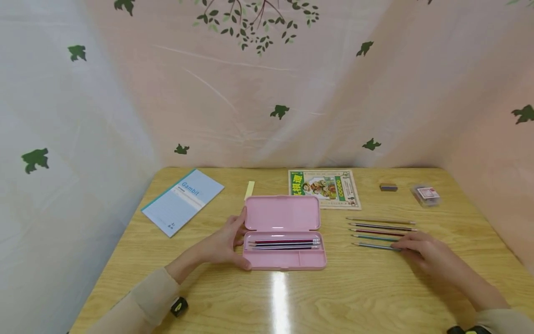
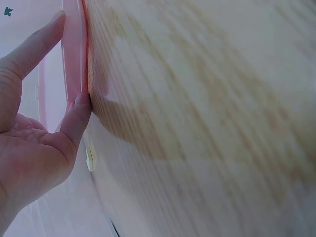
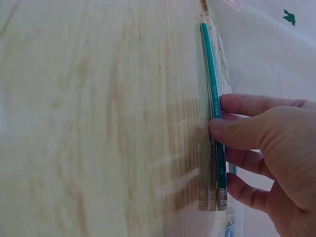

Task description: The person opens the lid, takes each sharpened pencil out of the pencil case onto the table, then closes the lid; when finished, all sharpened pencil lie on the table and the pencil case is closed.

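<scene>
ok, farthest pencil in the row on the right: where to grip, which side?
Probably mid-shaft on the farthest pencil, pinching across it from above: it's slim, lies flat, and a dark pencil runs close along its near side.

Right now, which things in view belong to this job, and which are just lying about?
Likely in the job: open pink pencil case; three pencils inside it; five pencils to its right, a teal one pinched by the right grip.

Seemingly lying about: blue notebook; yellow strip; illustrated sheet; small block; clear box.
</scene>
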### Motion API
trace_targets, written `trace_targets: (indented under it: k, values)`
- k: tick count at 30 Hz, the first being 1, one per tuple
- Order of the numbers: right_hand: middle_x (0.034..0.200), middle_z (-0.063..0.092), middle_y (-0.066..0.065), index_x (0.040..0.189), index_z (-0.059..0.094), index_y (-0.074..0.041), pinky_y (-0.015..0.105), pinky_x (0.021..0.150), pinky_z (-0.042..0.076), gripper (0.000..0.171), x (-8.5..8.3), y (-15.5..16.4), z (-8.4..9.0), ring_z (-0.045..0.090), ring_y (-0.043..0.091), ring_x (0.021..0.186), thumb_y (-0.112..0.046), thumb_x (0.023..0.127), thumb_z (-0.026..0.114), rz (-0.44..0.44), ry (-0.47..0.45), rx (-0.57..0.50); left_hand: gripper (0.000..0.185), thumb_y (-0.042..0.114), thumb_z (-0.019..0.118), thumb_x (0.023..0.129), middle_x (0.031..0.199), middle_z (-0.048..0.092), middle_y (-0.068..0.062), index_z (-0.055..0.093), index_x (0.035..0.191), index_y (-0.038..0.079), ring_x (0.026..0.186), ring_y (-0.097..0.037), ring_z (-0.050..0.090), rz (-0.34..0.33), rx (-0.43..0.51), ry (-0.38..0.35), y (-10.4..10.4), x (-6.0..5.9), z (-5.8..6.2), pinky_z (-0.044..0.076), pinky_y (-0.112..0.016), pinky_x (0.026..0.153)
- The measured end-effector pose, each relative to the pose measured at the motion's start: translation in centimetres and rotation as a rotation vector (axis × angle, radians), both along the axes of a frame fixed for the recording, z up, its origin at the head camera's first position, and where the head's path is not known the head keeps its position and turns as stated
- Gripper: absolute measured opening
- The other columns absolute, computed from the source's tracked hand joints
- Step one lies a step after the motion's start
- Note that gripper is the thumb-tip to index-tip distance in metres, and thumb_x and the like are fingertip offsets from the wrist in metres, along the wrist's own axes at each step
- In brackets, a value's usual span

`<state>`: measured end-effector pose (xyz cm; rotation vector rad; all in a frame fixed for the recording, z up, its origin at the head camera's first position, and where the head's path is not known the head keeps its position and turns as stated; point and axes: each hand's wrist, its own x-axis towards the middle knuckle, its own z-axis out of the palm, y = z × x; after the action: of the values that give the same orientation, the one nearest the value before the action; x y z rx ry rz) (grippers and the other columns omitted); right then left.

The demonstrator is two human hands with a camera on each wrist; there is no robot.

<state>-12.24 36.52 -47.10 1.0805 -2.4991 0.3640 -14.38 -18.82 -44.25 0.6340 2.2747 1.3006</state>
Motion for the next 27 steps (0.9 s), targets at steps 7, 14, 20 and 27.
trace_targets:
  k: [7,14,20,27]
  values:
    - [0.101,0.070,-0.005,0.103,0.078,-0.021,0.006,0.086,0.044,0.043,0.12,-0.26,0.11,0.067,0.021,0.090,0.003,0.068,0.087,-0.032,-0.013,0.020,0.144,0.019,0.097,0.068,0.146,0.024,-0.018,-0.012,0.162,0.014,0.139,-0.034,0.042,0.004,0.001,-0.006,-0.11,-0.07,-0.13,0.045,-0.035,0.109]
    - [0.099,0.070,-0.004,0.100,0.079,-0.019,0.006,0.087,0.044,0.048,-0.07,-0.27,0.00,0.067,0.021,0.088,-0.048,0.105,0.041,-0.001,0.012,-0.036,0.144,0.020,0.097,0.068,0.147,0.024,-0.019,-0.012,0.162,0.015,0.139,-0.035,0.042,0.003,0.013,-0.004,-0.04,-0.07,-0.14,0.044,-0.037,0.110]
    - [0.097,0.070,-0.004,0.098,0.079,-0.017,0.006,0.086,0.045,0.059,-0.25,-0.35,-0.02,0.067,0.020,0.086,-0.051,0.106,0.032,0.022,0.012,-0.064,0.143,0.022,0.097,0.068,0.148,0.023,-0.018,-0.012,0.162,0.015,0.139,-0.034,0.042,-0.001,0.000,0.003,-0.11,-0.09,-0.24,0.044,-0.035,0.110]
    - [0.096,0.070,-0.005,0.097,0.079,-0.017,0.006,0.086,0.044,0.062,-0.44,-0.35,-0.14,0.067,0.020,0.085,-0.051,0.106,0.028,0.018,0.014,-0.072,0.143,0.019,0.096,0.069,0.148,0.023,-0.019,-0.012,0.162,0.014,0.139,-0.035,0.042,-0.007,0.026,-0.007,-0.05,-0.09,-0.21,0.043,-0.038,0.111]
